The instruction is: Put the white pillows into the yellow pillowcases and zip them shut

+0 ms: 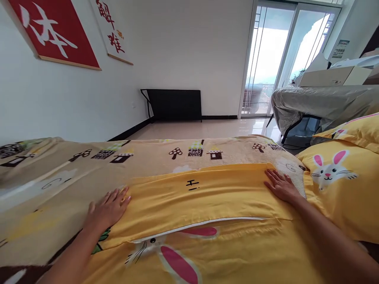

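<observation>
A yellow pillowcase [225,193] with a rabbit print and the word "Hi" lies spread before me, its upper part folded into a flat band. A pale strip shows along the band's lower edge. My left hand [108,207] rests on the pillowcase's left end, fingers stretched out. At the far right corner of the band, my right hand [280,184] lies flat with its fingers spread. Neither hand grips anything. Beneath is a beige patterned blanket [151,156] printed with mushrooms and little houses.
Another yellow rabbit pillow [340,189] sits at the right. Beyond it stand a plastic-covered table [319,98] bearing a box [325,77], and a chair [303,128]. A black folded frame [174,104] leans on the back wall, left of a glass sliding door [269,59].
</observation>
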Motion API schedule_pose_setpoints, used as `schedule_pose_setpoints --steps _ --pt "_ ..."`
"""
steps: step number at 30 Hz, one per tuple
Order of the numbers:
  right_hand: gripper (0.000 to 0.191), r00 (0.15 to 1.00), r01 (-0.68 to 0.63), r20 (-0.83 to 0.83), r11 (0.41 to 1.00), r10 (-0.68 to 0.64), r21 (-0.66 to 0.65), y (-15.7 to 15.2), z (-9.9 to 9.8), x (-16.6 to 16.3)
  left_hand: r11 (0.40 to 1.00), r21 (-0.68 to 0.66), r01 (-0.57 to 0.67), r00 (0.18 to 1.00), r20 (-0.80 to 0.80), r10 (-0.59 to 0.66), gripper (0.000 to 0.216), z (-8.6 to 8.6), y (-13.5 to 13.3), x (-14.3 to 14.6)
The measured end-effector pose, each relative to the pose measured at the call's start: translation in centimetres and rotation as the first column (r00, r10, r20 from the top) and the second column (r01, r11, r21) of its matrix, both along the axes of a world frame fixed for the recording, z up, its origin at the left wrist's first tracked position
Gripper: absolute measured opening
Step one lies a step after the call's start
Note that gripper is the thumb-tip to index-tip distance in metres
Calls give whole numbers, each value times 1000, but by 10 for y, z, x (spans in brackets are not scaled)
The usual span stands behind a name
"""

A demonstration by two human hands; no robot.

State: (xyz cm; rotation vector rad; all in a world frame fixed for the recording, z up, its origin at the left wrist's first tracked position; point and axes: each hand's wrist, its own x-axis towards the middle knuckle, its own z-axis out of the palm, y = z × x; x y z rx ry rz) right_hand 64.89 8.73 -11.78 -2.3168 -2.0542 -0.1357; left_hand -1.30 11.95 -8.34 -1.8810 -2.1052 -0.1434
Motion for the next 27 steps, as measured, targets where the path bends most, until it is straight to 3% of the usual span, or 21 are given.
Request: schedule_pose_setpoints --steps 3,6,10,13,15,18,27 --pt "58 1000 -7 22 999 6 42 1 17 -25 989 18 146 989 -21 -145 54 22 -3 49" --pt "54 978 -133 -141 983 151 130 12 38 -92 929 -121 350 936 80 -343 52 34 3 132" --pt "50 894 -347 -263 931 364 109 32 43 -213 871 -212 443 892 197 -406 50 15 17 240" --pt "49 840 -425 -323 899 436 109 42 32 -270 884 -206 420 899 231 -373 54 -6 23 273" --pt "49 825 -441 -342 891 450 106 44 24 -277 884 -196 423 895 242 -375 54 -14 24 268" --pt "54 832 -432 -351 898 431 78 46 18 -252 884 -193 426 891 256 -374 55 -15 28 238" --pt "61 933 -305 -196 952 303 20 46 8 -135 939 -213 268 949 224 -220 64 -6 21 94"
